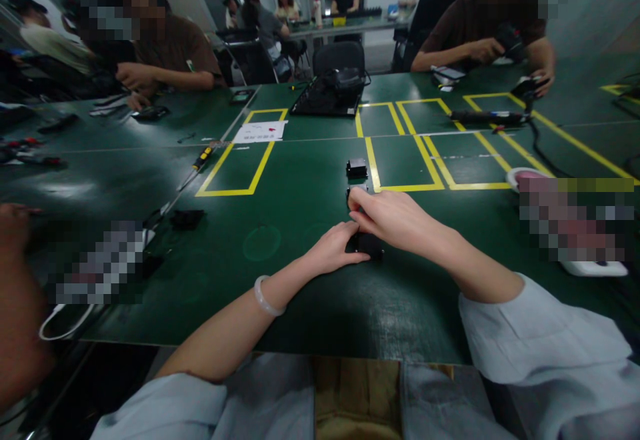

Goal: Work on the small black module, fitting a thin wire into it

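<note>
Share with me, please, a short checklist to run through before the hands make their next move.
1. Left hand at the black part: ok, its thumb and fingers are around the near part's edge.
2. Right hand grip: cannot tell, its bent fingers hide whatever they may hold.
3. Middle block free of the right hand: cannot tell, the fingers partly cover it.
4. Far block clear of both hands: ok, it lies beyond them.
5. Yellow-and-black tool out of the way: ok, it lies well off to the left.
6. Pale bracelet removed: not ok, it is being worn.
</note>
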Demonstrator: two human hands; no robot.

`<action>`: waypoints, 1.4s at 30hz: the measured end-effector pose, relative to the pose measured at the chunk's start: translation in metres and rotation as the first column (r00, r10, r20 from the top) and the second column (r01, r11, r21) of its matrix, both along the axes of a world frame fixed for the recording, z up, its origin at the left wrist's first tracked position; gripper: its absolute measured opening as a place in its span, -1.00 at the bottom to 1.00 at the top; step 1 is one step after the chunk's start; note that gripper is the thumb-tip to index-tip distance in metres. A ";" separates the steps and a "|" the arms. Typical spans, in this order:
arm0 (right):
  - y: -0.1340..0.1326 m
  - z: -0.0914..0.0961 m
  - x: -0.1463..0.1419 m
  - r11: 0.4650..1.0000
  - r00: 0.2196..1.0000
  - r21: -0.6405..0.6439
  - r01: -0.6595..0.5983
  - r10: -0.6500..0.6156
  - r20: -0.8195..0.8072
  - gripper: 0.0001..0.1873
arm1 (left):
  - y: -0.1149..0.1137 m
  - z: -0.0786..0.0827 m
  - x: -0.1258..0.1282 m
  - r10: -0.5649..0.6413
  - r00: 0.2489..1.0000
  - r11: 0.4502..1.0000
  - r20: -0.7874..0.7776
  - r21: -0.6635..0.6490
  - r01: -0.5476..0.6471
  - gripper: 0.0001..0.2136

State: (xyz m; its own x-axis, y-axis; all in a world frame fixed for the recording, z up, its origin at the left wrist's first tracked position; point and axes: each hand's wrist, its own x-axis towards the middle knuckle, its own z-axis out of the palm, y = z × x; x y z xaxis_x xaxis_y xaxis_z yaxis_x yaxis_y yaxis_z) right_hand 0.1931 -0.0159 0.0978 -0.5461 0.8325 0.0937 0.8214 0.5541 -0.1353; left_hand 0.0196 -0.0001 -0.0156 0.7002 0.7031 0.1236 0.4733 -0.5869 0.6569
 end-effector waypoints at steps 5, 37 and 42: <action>-0.003 0.002 0.001 1.000 0.998 -0.019 -0.024 0.023 -0.050 -0.83 | -0.001 0.002 0.000 0.003 1.000 1.000 0.004 0.005 -0.003 -0.47; -0.005 -0.003 -0.001 0.999 0.999 0.037 -0.014 0.016 -0.051 -0.82 | 0.000 -0.001 -0.001 0.000 1.000 1.000 0.001 0.009 0.000 -0.45; -0.004 -0.004 -0.002 0.999 0.999 0.038 -0.006 0.007 -0.032 -0.83 | -0.001 0.001 -0.001 0.004 1.000 1.000 0.002 0.030 -0.004 -0.44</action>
State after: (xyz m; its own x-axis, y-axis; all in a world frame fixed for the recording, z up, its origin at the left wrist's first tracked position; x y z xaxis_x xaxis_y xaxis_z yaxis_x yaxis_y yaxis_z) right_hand 0.1913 -0.0195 0.0941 -0.5478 0.8243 0.1430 0.8132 0.5648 -0.1404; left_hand 0.0190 -0.0010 -0.0144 0.6972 0.7019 0.1460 0.4744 -0.6043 0.6402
